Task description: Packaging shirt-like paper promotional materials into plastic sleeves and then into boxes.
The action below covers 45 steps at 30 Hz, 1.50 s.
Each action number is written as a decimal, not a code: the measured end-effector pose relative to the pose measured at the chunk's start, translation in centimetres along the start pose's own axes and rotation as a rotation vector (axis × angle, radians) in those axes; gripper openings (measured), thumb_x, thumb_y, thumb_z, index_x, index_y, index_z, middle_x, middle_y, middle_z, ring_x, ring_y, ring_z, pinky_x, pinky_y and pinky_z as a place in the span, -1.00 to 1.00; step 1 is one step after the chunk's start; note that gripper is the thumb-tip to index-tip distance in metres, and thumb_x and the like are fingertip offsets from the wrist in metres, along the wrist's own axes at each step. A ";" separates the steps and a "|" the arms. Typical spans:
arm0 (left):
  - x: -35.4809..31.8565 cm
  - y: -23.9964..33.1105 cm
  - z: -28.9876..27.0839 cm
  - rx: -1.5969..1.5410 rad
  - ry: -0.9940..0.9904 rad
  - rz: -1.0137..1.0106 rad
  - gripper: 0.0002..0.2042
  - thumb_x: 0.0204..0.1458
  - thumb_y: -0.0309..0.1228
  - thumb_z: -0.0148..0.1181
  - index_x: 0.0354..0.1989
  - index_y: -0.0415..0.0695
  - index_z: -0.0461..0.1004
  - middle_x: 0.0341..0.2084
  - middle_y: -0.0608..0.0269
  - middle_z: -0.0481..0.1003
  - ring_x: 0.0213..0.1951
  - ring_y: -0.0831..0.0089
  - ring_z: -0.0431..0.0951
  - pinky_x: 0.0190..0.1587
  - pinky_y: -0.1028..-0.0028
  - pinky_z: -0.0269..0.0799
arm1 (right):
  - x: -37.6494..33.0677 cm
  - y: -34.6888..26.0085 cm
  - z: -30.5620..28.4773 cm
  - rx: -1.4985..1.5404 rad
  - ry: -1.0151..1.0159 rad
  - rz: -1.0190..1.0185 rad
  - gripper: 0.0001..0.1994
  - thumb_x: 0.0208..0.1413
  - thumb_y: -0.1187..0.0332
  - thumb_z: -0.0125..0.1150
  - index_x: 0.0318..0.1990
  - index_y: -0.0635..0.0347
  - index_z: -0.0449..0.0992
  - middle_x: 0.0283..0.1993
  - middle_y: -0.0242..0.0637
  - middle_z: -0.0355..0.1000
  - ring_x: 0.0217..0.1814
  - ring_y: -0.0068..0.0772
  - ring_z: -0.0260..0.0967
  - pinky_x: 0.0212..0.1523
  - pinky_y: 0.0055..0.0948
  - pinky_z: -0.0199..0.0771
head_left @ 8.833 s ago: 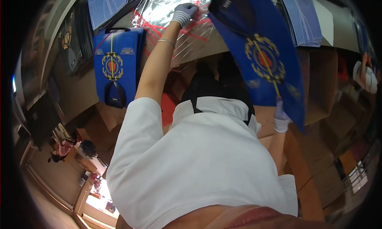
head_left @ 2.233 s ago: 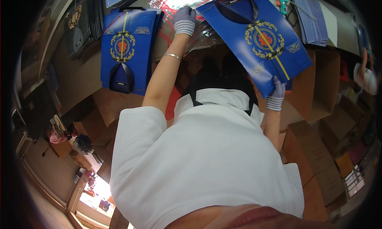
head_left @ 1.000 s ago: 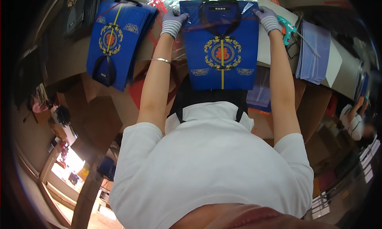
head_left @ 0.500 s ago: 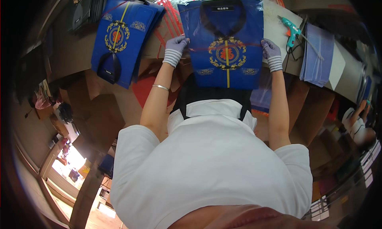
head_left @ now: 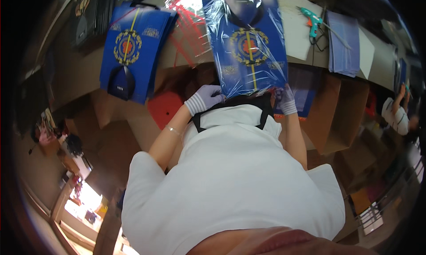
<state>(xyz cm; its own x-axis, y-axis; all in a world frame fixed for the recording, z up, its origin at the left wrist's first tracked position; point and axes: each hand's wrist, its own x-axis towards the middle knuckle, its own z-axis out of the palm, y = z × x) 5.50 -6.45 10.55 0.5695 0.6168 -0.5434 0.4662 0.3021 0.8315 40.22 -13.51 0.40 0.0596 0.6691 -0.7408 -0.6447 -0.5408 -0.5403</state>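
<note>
In front of me lies a blue gift bag (head_left: 251,71) with a dark handle, a yellow stripe and a round gold-and-red emblem. Shiny clear plastic film covers it, wrinkled over its near half. My left hand (head_left: 207,98), in a pale lilac glove with a striped cuff, has its fingers closed at the bag's near left corner. At the near right corner, my right hand (head_left: 285,98), gloved alike, pinches the film's edge; its fingertips are partly hidden. Both hands are close to my waist.
A stack of similar blue bags (head_left: 128,55) sits to the left on the table. At the right are a teal glue gun (head_left: 313,22) with a cord and a pile of bluish sheets (head_left: 344,44). Red strings (head_left: 188,31) lie behind. Open cardboard boxes (head_left: 341,113) stand below the table.
Both hands have moved from the bag's sides down to its near corners, toward my body. The bag has shifted away from me, and the film over it is now more wrinkled.
</note>
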 end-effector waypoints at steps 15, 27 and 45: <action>-0.3 6.4 1.7 0.186 -0.236 0.449 -0.88 -0.10 -0.42 0.11 -0.48 -0.22 0.48 -0.54 0.08 0.45 -0.49 0.23 0.44 -0.36 0.40 0.38 | -6.4 -9.4 22.4 -1.570 -0.451 -0.991 -0.69 -0.03 0.41 0.05 -0.07 -0.05 0.42 -0.34 -0.22 0.44 -0.33 -0.20 0.38 -0.32 -0.37 0.39; 15.0 5.3 -0.7 0.659 0.444 0.348 -0.80 -0.22 -0.42 0.21 -0.40 -0.15 0.40 -0.52 0.15 0.39 -0.40 0.22 0.41 -0.27 0.37 0.36 | 8.1 -25.2 -11.4 -0.624 0.798 0.043 -0.36 -0.10 -0.14 0.12 -0.09 0.31 0.27 -0.34 -0.18 0.44 -0.62 -0.43 0.39 -0.70 -0.58 0.31; 20.8 6.9 -2.3 -0.158 0.315 0.202 -0.86 -0.06 -0.47 0.11 -0.39 -0.31 0.47 -0.52 0.33 0.49 -0.44 0.64 0.41 -0.32 0.63 0.34 | -14.2 -11.5 -2.1 -0.101 0.866 -0.894 -0.73 0.09 0.38 -0.03 -0.12 0.40 0.35 -0.27 -0.08 0.39 -0.29 -0.27 0.40 -0.24 -0.31 0.48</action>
<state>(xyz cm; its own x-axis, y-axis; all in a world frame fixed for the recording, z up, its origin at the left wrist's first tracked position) 18.99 10.07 5.23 0.3927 0.8601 -0.3257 0.2425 0.2447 0.9388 48.35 -17.87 16.34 0.9529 0.2875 -0.0967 -0.0604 -0.1326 -0.9893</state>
